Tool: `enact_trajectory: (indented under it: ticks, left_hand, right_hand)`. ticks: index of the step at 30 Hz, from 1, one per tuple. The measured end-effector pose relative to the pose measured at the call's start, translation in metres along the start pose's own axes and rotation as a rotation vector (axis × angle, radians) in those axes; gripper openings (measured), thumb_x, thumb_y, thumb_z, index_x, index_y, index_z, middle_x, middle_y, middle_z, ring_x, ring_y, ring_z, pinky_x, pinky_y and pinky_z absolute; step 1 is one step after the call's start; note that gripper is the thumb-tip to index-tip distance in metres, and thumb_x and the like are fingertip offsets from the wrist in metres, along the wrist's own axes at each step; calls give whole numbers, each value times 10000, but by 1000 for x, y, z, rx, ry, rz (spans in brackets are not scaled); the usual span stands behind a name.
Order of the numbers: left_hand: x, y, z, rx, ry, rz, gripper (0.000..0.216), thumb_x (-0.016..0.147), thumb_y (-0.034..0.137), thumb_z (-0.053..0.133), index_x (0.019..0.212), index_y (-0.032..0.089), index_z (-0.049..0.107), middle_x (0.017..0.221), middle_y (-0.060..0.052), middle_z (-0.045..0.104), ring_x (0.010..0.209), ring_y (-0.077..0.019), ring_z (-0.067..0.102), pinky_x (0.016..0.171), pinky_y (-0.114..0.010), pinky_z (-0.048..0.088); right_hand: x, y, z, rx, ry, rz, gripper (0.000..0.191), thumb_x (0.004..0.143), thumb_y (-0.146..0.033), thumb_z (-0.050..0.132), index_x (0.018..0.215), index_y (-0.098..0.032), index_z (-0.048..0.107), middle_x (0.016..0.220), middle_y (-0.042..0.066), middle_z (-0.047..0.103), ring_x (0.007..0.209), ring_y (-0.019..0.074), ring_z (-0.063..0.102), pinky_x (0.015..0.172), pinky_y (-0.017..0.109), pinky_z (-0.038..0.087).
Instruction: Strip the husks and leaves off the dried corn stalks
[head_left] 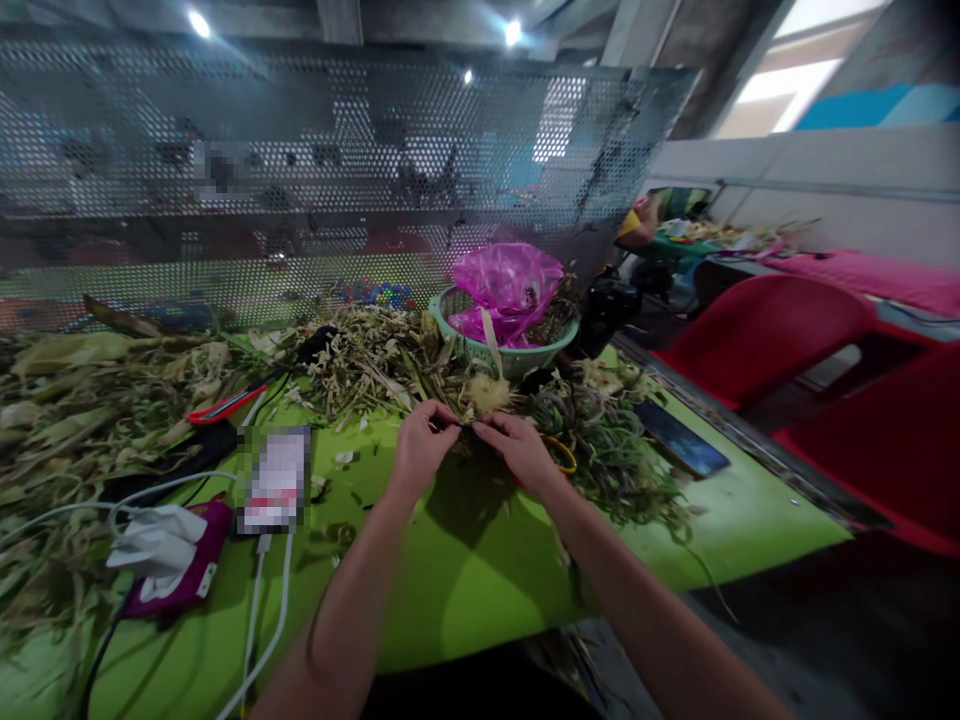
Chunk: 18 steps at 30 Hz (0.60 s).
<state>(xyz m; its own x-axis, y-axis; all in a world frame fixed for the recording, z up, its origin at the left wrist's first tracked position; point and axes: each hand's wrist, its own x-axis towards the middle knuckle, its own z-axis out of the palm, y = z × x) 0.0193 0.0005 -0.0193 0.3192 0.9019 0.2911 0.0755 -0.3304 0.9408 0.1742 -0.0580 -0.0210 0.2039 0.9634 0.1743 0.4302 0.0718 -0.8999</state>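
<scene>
Above the green tabletop point(420, 600), my left hand point(426, 445) and my right hand point(519, 450) meet with their fingertips pinched close together. Between them is a thin piece of dried plant point(466, 421), mostly covered by the fingers. Just beyond the fingertips shows a fluffy tan tuft point(486, 393) with a pale dry strip of husk point(492, 345) rising from it; whether the tuft is joined to the held piece I cannot tell. A yellow ring point(561, 455) lies beside my right wrist.
Behind the hands stands a green basket point(517, 358) with a pink plastic bag point(510, 285). Dried husks point(67, 400) cover the left side, near a red cutter knife point(227, 404). Cables run to a phone point(274, 480). Green plant strands point(600, 450) and another phone point(686, 440) lie right.
</scene>
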Motion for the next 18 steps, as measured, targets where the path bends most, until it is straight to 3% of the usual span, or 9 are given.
enact_trajectory:
  ticks: [7,13,18]
  left_hand:
    - [-1,7,-1,-18,-15,-37,69,661,113,585,701,165,564,736,10,639,663,-103,554,636,-226,426]
    - [-2,5,-2,-159,-124,-4,105,677,84,551,728,172,525,830,-19,686,801,-131,614,758,-265,457]
    - [1,-4,-3,54,-131,57,143,702,72,517,771,175,588,768,3,644,763,-130,585,728,-251,442]
  right_hand:
    - [4,3,3,-59,48,-56,207,761,-368,598,719,-170,642,643,-5,592,619,154,507,571,254,373]
    - [5,5,3,-240,113,-158,122,785,-250,516,689,-194,565,685,8,571,666,172,501,606,275,363]
    - [0,-2,5,-435,122,-229,114,795,-154,478,719,-208,543,759,34,569,720,192,511,647,295,378]
